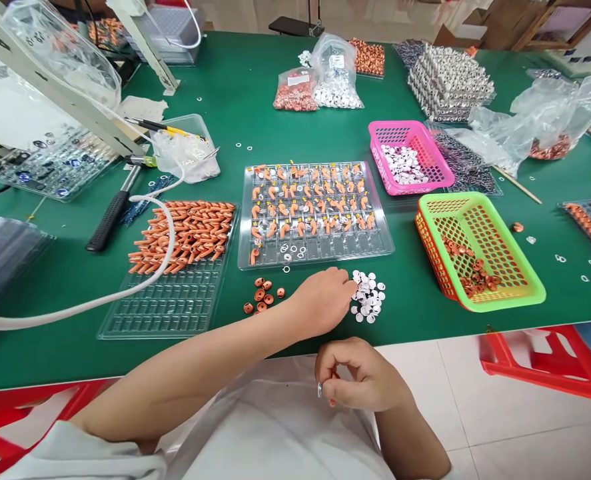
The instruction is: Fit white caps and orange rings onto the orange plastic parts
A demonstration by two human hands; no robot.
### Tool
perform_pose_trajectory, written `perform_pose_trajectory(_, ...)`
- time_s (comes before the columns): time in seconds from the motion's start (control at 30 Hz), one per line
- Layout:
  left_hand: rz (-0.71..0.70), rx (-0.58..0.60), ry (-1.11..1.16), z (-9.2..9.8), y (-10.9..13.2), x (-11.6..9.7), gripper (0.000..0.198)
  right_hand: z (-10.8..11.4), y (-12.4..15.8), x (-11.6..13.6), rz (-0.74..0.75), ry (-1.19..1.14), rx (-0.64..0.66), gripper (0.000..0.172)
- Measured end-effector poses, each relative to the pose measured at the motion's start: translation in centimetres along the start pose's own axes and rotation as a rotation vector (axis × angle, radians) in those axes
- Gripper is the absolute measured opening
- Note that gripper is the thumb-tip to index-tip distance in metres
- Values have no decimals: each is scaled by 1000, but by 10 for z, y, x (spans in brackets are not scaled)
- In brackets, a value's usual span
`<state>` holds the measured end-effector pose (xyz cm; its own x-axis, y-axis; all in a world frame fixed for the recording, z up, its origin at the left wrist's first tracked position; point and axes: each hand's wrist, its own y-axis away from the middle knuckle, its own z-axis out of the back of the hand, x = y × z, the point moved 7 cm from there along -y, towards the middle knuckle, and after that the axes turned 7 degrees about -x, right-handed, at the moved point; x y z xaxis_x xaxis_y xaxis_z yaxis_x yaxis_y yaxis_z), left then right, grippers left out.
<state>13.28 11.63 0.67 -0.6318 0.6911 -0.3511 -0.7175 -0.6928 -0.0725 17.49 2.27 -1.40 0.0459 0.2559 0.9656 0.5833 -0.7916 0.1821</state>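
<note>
White discs (368, 295) (pile) at L hand (322, 303)

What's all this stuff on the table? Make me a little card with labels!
Left hand: the left hand reaches over the green table, fingertips at a pile of white rings.
Right hand: the right hand is close to the body, with a pinch grip on an orange bit.
Beside the left hand: a few orange beads.
Behind the hands: a clear tray with rows of orange parts.
Baskets: a green basket holds orange pieces and a pink basket holds white pieces.
</note>
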Motion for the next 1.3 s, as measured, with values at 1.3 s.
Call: perform_pose_trajectory(1.3,761,-263,1801,0,100,48,23,3,-6,59,635,515,-554,22)
